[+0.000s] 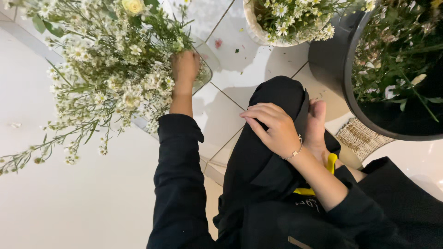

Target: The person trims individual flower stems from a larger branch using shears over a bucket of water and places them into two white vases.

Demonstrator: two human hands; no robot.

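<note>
My left hand (pixel 184 68) reaches forward and is closed around the stems of a big bunch of small white daisy-like flowers (pixel 110 78), which has a pale yellow rose (pixel 133 6) at its top. My right hand (pixel 273 127) lies flat on my raised knee (pixel 277 97), which is covered in black cloth. It holds nothing, and a thin bracelet is on its wrist. Both arms are in black sleeves. A bare foot (pixel 316 127) on a yellow sandal strap (pixel 331 162) shows beside the knee.
A cream pot (pixel 253 23) of white flowers stands at the top. A black bucket (pixel 332 60) of greenery and blooms fills the right. A woven mat (pixel 360 136) lies under it on the tiled floor (pixel 240 69). A clear glass rim (pixel 206 69) shows by the left hand.
</note>
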